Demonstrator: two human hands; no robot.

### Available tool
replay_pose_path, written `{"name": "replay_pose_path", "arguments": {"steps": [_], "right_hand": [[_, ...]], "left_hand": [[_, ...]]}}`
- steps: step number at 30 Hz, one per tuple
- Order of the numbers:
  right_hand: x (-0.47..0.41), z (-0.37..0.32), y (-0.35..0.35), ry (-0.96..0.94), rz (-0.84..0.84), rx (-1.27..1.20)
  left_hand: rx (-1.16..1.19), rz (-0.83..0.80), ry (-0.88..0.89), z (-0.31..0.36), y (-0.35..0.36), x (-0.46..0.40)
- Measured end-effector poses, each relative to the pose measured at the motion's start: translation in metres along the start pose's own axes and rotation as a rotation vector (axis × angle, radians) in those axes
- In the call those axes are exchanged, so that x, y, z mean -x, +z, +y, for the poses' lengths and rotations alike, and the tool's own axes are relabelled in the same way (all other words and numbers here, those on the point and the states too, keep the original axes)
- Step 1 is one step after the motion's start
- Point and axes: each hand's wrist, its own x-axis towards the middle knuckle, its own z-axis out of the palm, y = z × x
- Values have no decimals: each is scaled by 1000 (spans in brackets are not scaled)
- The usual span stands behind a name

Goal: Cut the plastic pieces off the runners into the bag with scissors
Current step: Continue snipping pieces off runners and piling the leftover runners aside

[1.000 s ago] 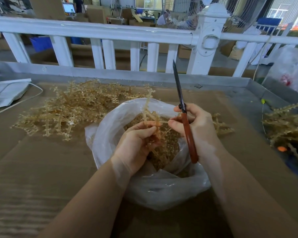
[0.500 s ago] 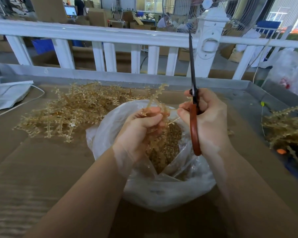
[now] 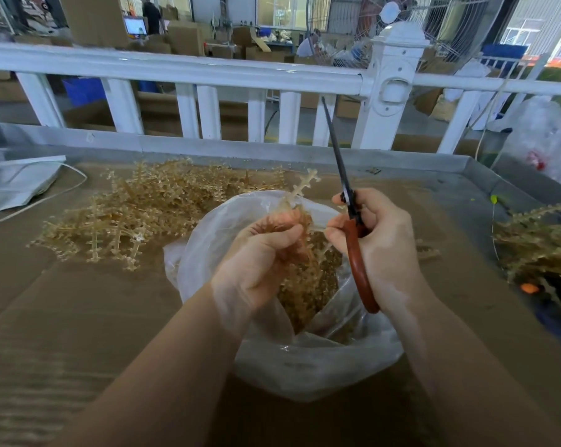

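I keep both hands over the bag so cut pcs drop straight in. Left hand grips a runner; right hand holds the scissors w/ blades together, tip up. Uncut runners piled on tabletop just left.

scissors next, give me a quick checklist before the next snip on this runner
1. Runner gripped by the left hand: ok.
2. Scissors held in the right hand: ok.
3. Blades on the runner: not ok, they point up and away, closed.
4. Runner over the open bag: ok.
5. Left fingertips clear of the blades: ok.
6. Pieces left on this runner: cannot tell, the hand hides much of it.
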Motion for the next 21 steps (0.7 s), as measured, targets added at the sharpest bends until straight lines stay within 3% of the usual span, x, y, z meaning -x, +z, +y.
{"name": "replay_pose_path", "arguments": {"steps": [8,16,21], "right_hand": [[7,5,4,-31,-22,34],[10,7,-2,139,-51,-186],[8,6,-8,223,-83,-189]], "left_hand": [[7,52,29,-1,-2,1],[98,64,33,-8,-2,3],[131,77,52,-12,-5,2]]}}
